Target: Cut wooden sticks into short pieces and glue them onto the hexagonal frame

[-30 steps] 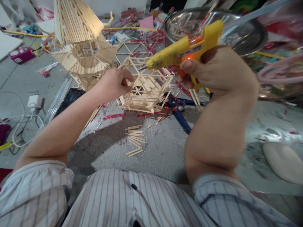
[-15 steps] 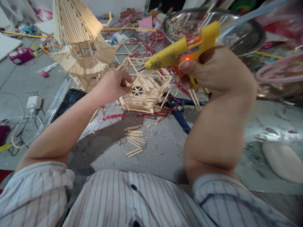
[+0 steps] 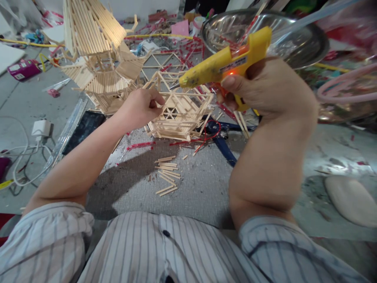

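Observation:
My right hand [image 3: 253, 84] is wrapped round a yellow hot glue gun [image 3: 206, 70] with an orange light on its side. The gun's metal nozzle points left, at the upper frame of a small hexagonal structure of wooden sticks [image 3: 176, 122]. My left hand [image 3: 143, 106] is at the left side of that structure, fingers curled and pinched close to its rim. Whether it grips the frame or a single stick is hidden by the fingers. Several short cut wooden sticks [image 3: 167, 173] lie on the grey surface in front.
A tall wooden-stick pagoda model [image 3: 100, 67] stands behind my left hand. Blue-handled pliers [image 3: 222, 145] lie right of the structure. A metal basin [image 3: 306, 47] sits back right, a dark phone [image 3: 84, 131] left, a white charger [image 3: 41, 129] with cables farther left, and a pale mouse-like object [image 3: 350, 200] right.
Almost nothing differs. Both hands and the glue gun keep their places at the structure; the whole view has shifted very slightly.

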Demonstrator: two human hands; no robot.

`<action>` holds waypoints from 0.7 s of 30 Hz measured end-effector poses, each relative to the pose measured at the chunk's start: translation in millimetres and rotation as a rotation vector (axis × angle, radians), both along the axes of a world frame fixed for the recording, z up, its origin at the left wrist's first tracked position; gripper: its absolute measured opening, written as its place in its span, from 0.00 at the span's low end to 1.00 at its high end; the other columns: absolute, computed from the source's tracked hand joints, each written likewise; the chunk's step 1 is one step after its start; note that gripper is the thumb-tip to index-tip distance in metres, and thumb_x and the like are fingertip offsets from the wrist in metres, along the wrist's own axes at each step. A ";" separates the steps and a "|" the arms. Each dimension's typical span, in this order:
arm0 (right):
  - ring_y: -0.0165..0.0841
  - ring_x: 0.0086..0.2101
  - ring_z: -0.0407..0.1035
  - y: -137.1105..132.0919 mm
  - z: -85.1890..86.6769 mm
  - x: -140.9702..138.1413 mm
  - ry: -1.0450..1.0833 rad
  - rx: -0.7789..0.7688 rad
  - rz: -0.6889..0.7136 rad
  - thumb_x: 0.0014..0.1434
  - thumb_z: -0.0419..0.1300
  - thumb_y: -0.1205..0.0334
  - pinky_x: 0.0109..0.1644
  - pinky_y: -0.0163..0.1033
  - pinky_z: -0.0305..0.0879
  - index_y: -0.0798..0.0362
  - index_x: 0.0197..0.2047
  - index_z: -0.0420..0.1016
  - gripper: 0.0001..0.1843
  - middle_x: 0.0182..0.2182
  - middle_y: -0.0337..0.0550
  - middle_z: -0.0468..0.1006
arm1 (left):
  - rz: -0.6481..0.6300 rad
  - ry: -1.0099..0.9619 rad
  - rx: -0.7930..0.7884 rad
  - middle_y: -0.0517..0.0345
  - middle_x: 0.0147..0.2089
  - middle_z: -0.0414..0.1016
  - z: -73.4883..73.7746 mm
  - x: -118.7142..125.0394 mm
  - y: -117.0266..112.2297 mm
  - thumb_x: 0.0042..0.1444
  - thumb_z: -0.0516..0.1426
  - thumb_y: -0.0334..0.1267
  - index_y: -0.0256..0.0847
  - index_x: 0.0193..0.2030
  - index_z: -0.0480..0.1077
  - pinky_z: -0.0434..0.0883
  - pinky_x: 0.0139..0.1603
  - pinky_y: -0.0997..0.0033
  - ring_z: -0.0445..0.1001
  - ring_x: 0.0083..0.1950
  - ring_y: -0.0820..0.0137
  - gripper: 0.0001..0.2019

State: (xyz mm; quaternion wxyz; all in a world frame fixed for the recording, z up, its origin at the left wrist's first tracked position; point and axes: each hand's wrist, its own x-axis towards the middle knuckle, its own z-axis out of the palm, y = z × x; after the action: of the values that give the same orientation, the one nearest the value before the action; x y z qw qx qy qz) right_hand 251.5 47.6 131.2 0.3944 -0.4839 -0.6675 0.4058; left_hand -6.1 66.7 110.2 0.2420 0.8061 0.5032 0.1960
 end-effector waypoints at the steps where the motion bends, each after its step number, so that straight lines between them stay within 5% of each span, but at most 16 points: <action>1: 0.21 0.15 0.59 0.3 -0.2 0.1 0.004 0.003 0.001 0.33 0.71 0.26 0.16 0.32 0.50 0.54 0.24 0.70 0.37 0.18 0.36 0.70 | 0.002 0.002 0.009 0.64 0.24 0.66 -0.7 -0.1 0.1 0.49 0.57 0.31 0.39 0.37 0.75 0.65 0.38 0.69 0.67 0.31 0.72 0.09; 21: 0.22 0.15 0.59 4.0 -1.7 2.7 0.029 0.005 0.023 0.33 0.71 0.28 0.15 0.33 0.49 0.53 0.21 0.71 0.34 0.17 0.38 0.71 | -0.015 0.022 0.102 0.60 0.28 0.73 -4.1 -5.2 -0.2 0.54 0.57 0.35 0.37 0.38 0.76 0.68 0.37 0.69 0.70 0.32 0.72 0.09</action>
State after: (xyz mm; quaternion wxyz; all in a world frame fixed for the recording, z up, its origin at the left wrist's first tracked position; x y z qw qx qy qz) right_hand 254.2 51.6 129.6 0.4008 -0.4691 -0.6683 0.4156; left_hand -11.3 66.6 106.1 0.1964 0.8231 0.4892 0.2109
